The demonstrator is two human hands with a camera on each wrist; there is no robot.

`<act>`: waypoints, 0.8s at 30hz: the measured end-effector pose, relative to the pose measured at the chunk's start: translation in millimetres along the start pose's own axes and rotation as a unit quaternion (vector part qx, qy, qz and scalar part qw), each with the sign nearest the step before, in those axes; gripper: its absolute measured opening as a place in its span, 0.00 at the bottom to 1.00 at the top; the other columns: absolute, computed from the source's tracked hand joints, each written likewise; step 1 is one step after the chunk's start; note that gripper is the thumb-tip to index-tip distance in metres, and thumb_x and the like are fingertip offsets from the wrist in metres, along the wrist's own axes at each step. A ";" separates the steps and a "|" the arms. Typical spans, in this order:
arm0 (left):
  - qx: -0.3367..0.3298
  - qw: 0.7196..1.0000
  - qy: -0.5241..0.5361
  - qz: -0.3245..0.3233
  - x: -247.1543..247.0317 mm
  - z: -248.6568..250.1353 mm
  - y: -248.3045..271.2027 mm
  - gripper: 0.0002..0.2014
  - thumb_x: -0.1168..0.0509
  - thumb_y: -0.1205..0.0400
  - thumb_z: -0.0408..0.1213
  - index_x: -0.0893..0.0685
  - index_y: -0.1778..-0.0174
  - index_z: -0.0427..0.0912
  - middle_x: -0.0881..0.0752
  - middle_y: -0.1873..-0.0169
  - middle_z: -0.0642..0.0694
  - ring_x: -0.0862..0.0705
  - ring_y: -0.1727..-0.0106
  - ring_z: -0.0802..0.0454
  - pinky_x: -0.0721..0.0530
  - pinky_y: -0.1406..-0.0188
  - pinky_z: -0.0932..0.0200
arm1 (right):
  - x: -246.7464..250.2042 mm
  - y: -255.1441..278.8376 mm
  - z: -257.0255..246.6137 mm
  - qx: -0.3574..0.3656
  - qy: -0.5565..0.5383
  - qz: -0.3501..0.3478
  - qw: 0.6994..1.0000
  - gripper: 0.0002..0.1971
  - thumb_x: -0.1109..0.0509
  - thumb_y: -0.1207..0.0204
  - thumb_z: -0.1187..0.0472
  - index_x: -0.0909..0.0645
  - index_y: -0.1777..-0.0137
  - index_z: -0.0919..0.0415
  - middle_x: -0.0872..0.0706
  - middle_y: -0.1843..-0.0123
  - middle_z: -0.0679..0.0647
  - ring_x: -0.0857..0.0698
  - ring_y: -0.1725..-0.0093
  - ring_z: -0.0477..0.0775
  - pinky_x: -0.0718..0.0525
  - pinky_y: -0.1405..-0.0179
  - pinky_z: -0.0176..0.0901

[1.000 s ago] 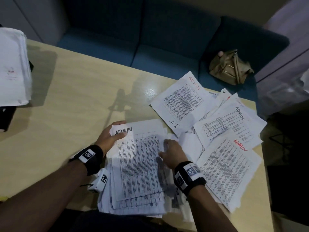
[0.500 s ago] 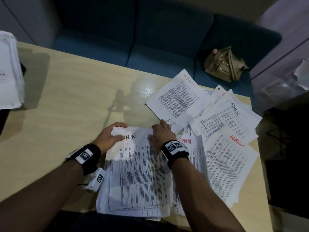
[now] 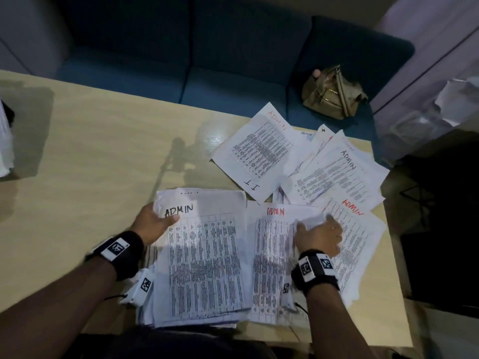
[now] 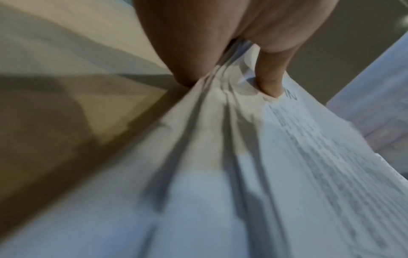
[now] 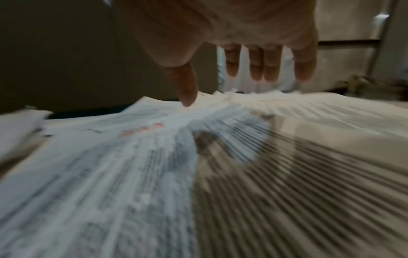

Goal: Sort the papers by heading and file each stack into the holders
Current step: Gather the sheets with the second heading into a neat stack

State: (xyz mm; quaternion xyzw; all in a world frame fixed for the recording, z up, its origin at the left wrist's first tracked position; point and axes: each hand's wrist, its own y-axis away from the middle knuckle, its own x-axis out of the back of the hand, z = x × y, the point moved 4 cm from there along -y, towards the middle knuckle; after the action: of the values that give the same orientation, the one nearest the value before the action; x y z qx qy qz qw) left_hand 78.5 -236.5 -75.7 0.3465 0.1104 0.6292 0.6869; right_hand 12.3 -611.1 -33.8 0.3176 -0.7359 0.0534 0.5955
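Note:
A stack of printed sheets (image 3: 204,260), its top sheet headed ADMIN in black, lies at the table's near edge. My left hand (image 3: 158,223) grips its upper left corner, thumb on top and fingers beneath; the left wrist view shows the same pinch of the left hand (image 4: 229,76) on the stack (image 4: 243,157). Right beside it lies a sheet headed ADMIN in red (image 3: 272,244). My right hand (image 3: 317,233) rests on that sheet's upper right corner, which is rumpled. The right wrist view shows the right hand (image 5: 223,87) with fingers straight and the thumb tip touching the sheet (image 5: 132,157).
Loose sheets fan out at the back right: one marked ADMIN and I.T (image 3: 259,151), one black ADMIN (image 3: 334,174), one red ADMIN (image 3: 360,237) near the table's right edge. The wooden table (image 3: 103,164) has a white paper pile (image 3: 5,146) at far left. A tan bag (image 3: 331,94) sits on the blue sofa (image 3: 207,60).
My right hand left the stack's top edge and moved right onto the red ADMIN sheet, which now lies more exposed beside the stack. My left hand kept its grip.

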 end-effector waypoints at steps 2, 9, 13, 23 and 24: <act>-0.001 1.000 -0.008 0.008 -0.3 3.1 -5.8 0.20 0.29 0.21 0.37 0.21 0.34 0.41 0.13 0.49 0.46 0.16 0.47 0.45 0.21 0.49 0.52 | -4.3 -5.4 26.1 -0.054 -0.028 -0.050 0.997 0.43 0.24 0.28 0.50 0.44 0.20 0.62 0.37 0.22 0.64 0.34 0.23 0.68 0.33 0.25 0.66; -0.017 0.999 -0.049 0.009 -14.6 24.8 -16.0 0.19 0.29 0.21 0.38 0.21 0.35 0.40 0.15 0.48 0.41 0.18 0.52 0.44 0.21 0.48 0.50 | 21.4 -20.3 39.9 0.022 -0.104 -0.112 0.988 0.15 0.32 0.21 0.62 0.21 0.37 0.69 0.16 0.53 0.60 0.18 0.56 0.58 0.26 0.71 0.34; -0.006 0.997 -0.083 -0.006 -17.0 24.1 -18.6 0.20 0.30 0.20 0.39 0.22 0.33 0.39 0.15 0.47 0.41 0.18 0.52 0.44 0.22 0.50 0.51 | 70.5 -61.3 62.6 0.005 -0.123 -0.017 0.992 0.18 0.30 0.22 0.58 0.19 0.40 0.72 0.13 0.47 0.68 0.15 0.48 0.66 0.24 0.57 0.45; 0.008 0.986 -0.162 -0.040 -13.9 23.7 -17.5 0.25 0.31 0.21 0.48 0.24 0.30 0.42 0.14 0.40 0.40 0.16 0.46 0.42 0.18 0.41 0.43 | 44.2 -91.0 123.3 -0.180 -0.034 -0.008 0.983 0.51 0.18 0.36 0.48 0.44 0.22 0.69 0.36 0.24 0.69 0.31 0.26 0.73 0.25 0.34 0.67; 0.009 0.986 -0.159 -0.041 -15.2 25.2 -15.5 0.23 0.32 0.20 0.47 0.24 0.31 0.41 0.14 0.43 0.41 0.16 0.49 0.44 0.18 0.43 0.44 | 43.1 -84.5 121.9 -0.195 -0.053 -0.015 0.979 0.49 0.17 0.36 0.50 0.42 0.23 0.68 0.34 0.25 0.69 0.28 0.28 0.74 0.22 0.36 0.67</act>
State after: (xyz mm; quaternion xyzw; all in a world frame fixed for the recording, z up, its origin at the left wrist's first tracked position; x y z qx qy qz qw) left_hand 102.8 -258.7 -71.0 0.4438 0.0195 0.5361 0.7178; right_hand -49.4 -751.2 -54.5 0.2086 -0.7577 -0.1169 0.6072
